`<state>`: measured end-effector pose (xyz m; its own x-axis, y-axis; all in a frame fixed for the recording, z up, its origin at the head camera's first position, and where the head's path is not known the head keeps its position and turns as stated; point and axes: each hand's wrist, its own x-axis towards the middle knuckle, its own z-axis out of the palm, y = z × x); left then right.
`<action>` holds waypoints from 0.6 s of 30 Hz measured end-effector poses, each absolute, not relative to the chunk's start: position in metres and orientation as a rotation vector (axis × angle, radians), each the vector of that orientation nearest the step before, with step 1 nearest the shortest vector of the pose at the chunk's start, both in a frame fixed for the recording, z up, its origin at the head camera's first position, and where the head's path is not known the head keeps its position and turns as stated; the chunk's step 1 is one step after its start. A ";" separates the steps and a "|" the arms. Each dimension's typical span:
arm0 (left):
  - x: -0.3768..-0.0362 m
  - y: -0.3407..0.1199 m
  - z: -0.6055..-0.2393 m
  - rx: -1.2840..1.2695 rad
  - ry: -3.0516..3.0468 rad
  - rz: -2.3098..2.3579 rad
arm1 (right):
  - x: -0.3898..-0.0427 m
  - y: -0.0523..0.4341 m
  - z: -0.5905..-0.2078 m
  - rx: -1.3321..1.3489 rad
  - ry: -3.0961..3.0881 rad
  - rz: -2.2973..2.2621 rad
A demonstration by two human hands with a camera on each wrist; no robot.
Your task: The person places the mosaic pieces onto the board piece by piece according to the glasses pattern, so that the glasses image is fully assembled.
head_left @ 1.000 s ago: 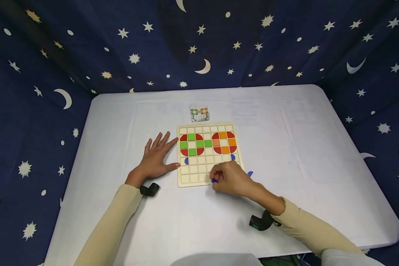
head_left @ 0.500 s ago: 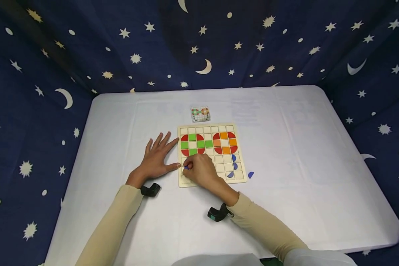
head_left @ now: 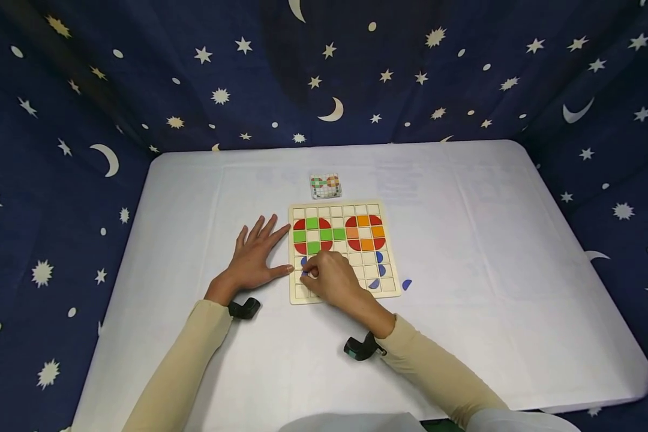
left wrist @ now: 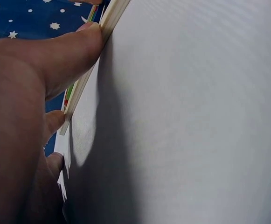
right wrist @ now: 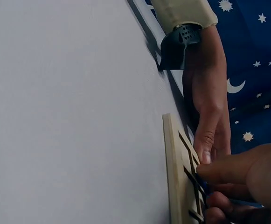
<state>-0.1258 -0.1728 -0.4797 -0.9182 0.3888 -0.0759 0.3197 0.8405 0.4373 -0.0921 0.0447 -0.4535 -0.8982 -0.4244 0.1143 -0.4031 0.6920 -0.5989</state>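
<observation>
A wooden grid board (head_left: 355, 210) lies on the white-covered table, with red, green and orange tiles in its upper rows. My left hand (head_left: 251, 259) rests flat with fingers spread, its thumb (left wrist: 72, 58) and index fingertip touching the board's left edge. Over the lower left squares, my right hand (head_left: 332, 277) pinches a small blue piece (right wrist: 203, 185) against the board; the fingers mostly hide it. Just above sits a blue half-circle (head_left: 303, 261). Three more blue half-circles (head_left: 381, 270) lie in squares on the lower right.
A loose blue half-circle (head_left: 407, 284) lies on the table off the board's right edge. Behind the board is a small pattern card (head_left: 326, 186) showing a similar coloured grid. Dark blue star-and-moon cloth (head_left: 259, 72) hangs around the back and sides of the table.
My right hand has moved left across the board with a blue piece, uncovering the blue half-circles on the right, then shifted slightly at the left column. My left hand has stayed put.
</observation>
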 end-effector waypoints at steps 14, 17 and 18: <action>-0.125 -0.173 -0.483 0.539 2.865 0.640 | -0.075 0.104 -0.437 -0.611 2.852 -1.163; -0.126 -0.173 -0.483 0.541 2.867 0.643 | -0.071 0.131 -0.430 -0.532 2.933 -1.127; -0.126 -0.173 -0.483 0.542 2.868 0.643 | -0.070 0.142 -0.428 -0.488 2.961 -1.103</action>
